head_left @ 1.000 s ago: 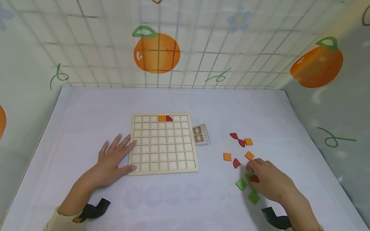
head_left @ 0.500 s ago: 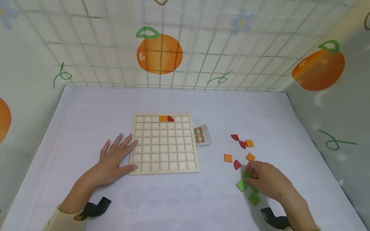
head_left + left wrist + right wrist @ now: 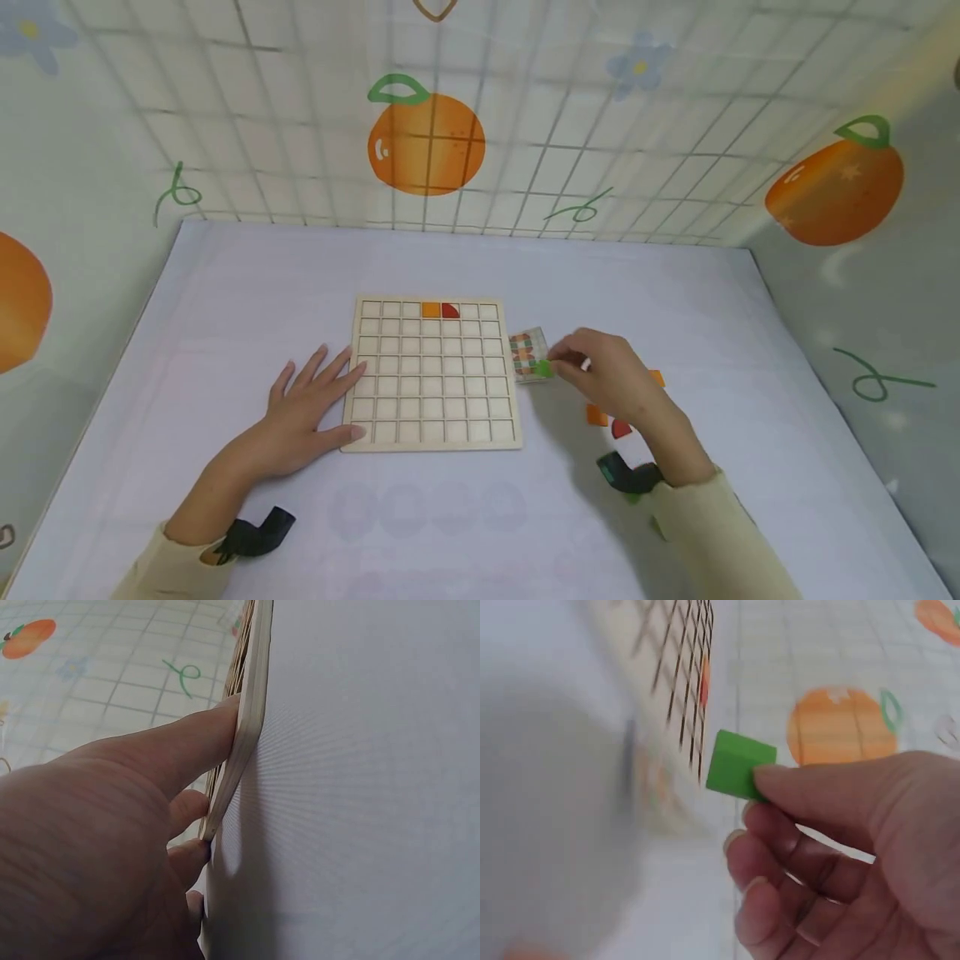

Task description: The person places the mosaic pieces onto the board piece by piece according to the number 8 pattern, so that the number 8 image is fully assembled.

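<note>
A wooden grid board (image 3: pixel 432 375) lies on the table, with an orange square tile (image 3: pixel 431 310) and a red quarter-circle tile (image 3: pixel 450 311) side by side in its far row. My left hand (image 3: pixel 303 417) rests at the board's left edge, fingers spread, thumb and fingertips touching the rim. Between thumb and fingers my right hand (image 3: pixel 607 375) pinches a green square tile (image 3: pixel 739 765), plain in the right wrist view. In the head view that tile overlaps a small pattern card (image 3: pixel 528 350) beside the board's right edge.
Right of the card, partly hidden under my right arm, lie an orange tile (image 3: pixel 597 415), a red tile (image 3: pixel 621 428) and bits of green tiles (image 3: pixel 657 527). A grid-patterned curtain (image 3: pixel 315 142) with printed oranges stands behind the table.
My right hand has lifted a green tile from the loose pieces and carried it left and away from me, to the card. My left hand stays at the board.
</note>
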Demonstrator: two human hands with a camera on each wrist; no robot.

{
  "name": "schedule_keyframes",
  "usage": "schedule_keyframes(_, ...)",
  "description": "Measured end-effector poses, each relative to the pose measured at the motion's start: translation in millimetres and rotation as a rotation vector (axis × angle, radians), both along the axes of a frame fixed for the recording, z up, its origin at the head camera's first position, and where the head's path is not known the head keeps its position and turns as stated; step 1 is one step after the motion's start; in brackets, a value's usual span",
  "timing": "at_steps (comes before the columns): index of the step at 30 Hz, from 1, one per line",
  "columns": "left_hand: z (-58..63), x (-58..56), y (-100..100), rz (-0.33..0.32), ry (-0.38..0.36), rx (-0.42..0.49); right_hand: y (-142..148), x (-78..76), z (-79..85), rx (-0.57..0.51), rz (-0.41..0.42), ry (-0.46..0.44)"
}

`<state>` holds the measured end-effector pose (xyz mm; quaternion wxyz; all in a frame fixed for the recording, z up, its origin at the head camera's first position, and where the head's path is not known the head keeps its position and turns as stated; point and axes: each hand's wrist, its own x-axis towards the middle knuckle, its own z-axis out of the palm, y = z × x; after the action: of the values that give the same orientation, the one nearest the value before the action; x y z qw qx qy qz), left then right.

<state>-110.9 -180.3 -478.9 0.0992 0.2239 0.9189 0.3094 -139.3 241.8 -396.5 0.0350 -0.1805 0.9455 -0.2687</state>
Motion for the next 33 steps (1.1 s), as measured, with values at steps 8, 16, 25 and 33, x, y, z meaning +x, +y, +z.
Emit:
schedule_keyframes(8, -7.4, -8.0, 4, -0.006, 0.009, -0.013, -73, -87.8, -13.7, -0.039, 0.074, -0.176)
schedule_keyframes(16, -4.4, -7.4, -2, 0.013, 0.016, -0.01, -111, -109.8, -22.9, 0.014, 0.099, -0.198)
schedule_keyframes(25, -2.1, -10.1, -2, 0.009, 0.02, -0.014, -110, -110.7, -20.5, 0.084, 0.124, -0.104)
schedule_keyframes(33, -2.8, -7.1, -2, 0.021, 0.013, -0.017, -114, -92.9, -23.9, 0.14, 0.062, -0.036)
